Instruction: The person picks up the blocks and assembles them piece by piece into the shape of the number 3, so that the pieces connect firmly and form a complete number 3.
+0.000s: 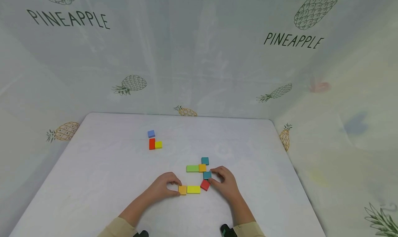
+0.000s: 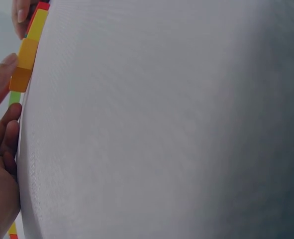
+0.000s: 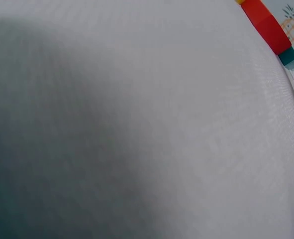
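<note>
At the near end of a block row, my left hand pinches an orange block between thumb and index finger. The left wrist view shows the thumb against that orange block. Touching its right side is a longer yellow block. My right hand has thumb and index finger about the right corners of a teal block. Just below this lies a tilted red block. Above are a second orange block, a long green block and another teal block.
Farther back on the white table, left of centre, stand a blue block, a red block and a small yellow block. A pineapple-printed curtain hangs behind the table's far edge.
</note>
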`<action>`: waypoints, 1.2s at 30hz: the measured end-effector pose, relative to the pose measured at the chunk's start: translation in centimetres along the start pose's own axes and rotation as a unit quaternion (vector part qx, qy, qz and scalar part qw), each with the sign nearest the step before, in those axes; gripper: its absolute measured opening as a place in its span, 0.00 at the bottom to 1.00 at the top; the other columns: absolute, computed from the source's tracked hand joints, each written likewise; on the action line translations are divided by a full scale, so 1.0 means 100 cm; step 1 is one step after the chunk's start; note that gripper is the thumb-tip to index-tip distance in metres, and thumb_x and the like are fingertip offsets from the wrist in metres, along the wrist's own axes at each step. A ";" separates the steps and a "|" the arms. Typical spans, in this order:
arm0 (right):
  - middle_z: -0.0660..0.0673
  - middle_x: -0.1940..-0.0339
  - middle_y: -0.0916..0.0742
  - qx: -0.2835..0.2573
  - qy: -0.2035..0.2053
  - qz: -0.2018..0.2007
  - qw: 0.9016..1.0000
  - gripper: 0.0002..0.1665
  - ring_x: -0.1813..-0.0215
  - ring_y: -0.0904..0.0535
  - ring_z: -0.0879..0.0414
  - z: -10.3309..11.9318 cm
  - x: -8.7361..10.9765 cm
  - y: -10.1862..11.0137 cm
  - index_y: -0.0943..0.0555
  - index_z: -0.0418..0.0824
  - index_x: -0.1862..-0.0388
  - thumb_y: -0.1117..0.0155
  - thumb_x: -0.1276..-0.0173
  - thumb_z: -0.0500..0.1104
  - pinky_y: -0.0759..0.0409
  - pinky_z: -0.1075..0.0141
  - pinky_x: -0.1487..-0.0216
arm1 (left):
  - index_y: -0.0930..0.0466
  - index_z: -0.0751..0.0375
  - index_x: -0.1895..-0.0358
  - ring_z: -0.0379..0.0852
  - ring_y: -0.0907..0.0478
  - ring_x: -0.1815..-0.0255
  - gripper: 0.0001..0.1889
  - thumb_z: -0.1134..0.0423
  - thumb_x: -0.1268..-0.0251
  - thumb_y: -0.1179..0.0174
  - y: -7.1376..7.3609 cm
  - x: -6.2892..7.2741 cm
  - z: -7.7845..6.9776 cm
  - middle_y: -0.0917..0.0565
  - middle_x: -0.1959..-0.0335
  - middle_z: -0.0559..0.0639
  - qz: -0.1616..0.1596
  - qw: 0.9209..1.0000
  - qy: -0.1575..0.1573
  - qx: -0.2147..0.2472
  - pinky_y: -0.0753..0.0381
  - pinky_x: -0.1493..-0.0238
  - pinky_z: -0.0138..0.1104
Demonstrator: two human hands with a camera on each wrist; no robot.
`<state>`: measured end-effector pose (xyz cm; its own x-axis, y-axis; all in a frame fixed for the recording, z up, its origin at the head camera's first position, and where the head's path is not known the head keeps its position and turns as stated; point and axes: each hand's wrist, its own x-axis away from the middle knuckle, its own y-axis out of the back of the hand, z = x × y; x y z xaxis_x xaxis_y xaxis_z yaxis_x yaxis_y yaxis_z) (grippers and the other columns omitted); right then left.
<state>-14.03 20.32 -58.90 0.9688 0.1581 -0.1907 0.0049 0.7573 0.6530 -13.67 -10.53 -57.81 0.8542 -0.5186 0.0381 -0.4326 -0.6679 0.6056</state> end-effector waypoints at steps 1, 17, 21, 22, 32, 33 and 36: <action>0.63 0.59 0.19 0.000 -0.001 0.000 1.000 0.16 0.59 0.26 0.62 0.000 0.000 0.000 0.15 0.54 0.52 0.28 0.40 0.50 0.23 0.64 0.57 | 0.16 0.41 0.58 0.35 0.28 0.60 0.13 0.55 0.47 0.26 0.000 0.000 0.000 0.23 0.64 0.30 0.000 1.000 0.000 0.000 0.24 0.54 0.32; 0.62 0.59 0.19 0.000 0.007 -0.003 1.000 0.17 0.59 0.26 0.63 0.001 0.001 0.000 0.15 0.53 0.52 0.28 0.40 0.51 0.23 0.65 0.57 | 0.16 0.40 0.58 0.36 0.28 0.61 0.14 0.55 0.48 0.26 -0.002 0.000 0.000 0.23 0.64 0.30 -0.007 1.000 -0.010 -0.001 0.24 0.54 0.32; 0.62 0.59 0.19 -0.005 0.009 -0.003 1.000 0.17 0.60 0.26 0.63 0.001 0.001 0.000 0.15 0.52 0.53 0.26 0.41 0.50 0.24 0.65 0.58 | 0.16 0.41 0.57 0.36 0.28 0.60 0.14 0.54 0.48 0.26 -0.002 0.000 0.000 0.23 0.63 0.30 -0.005 1.000 -0.004 -0.004 0.24 0.54 0.32; 0.62 0.59 0.19 -0.006 0.009 -0.003 1.000 0.17 0.60 0.26 0.63 0.001 0.000 0.000 0.15 0.52 0.53 0.26 0.41 0.49 0.24 0.65 0.58 | 0.16 0.42 0.56 0.36 0.28 0.60 0.15 0.54 0.48 0.26 -0.002 0.000 0.000 0.23 0.63 0.30 -0.003 1.000 -0.001 -0.003 0.24 0.54 0.32; 0.63 0.58 0.19 0.005 0.000 0.008 1.000 0.18 0.57 0.26 0.64 0.000 0.002 0.001 0.16 0.54 0.52 0.27 0.41 0.54 0.23 0.65 0.55 | 0.21 0.47 0.44 0.39 0.29 0.58 0.26 0.53 0.49 0.25 0.022 -0.007 -0.002 0.23 0.59 0.36 -0.035 0.998 0.031 -0.035 0.24 0.54 0.35; 0.64 0.58 0.20 0.007 0.001 0.009 1.000 0.18 0.57 0.26 0.64 0.000 0.002 0.000 0.16 0.54 0.52 0.27 0.41 0.53 0.23 0.66 0.55 | 0.22 0.48 0.43 0.39 0.29 0.58 0.27 0.54 0.49 0.25 0.026 -0.009 -0.001 0.23 0.58 0.37 -0.047 0.997 0.035 -0.044 0.24 0.54 0.35; 0.63 0.59 0.19 0.009 0.016 0.006 1.000 0.17 0.59 0.27 0.64 -0.001 0.002 0.000 0.16 0.54 0.52 0.27 0.41 0.53 0.24 0.66 0.56 | 0.21 0.49 0.43 0.41 0.29 0.56 0.28 0.57 0.50 0.24 0.040 -0.014 0.006 0.22 0.55 0.39 -0.080 0.993 0.054 -0.063 0.23 0.52 0.38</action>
<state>-13.82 20.41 -59.03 0.9607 0.1865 -0.2058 -0.0014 0.7444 0.6678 -16.75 -12.82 -55.88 0.9380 -0.3463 0.0148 -0.2555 -0.6619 0.7047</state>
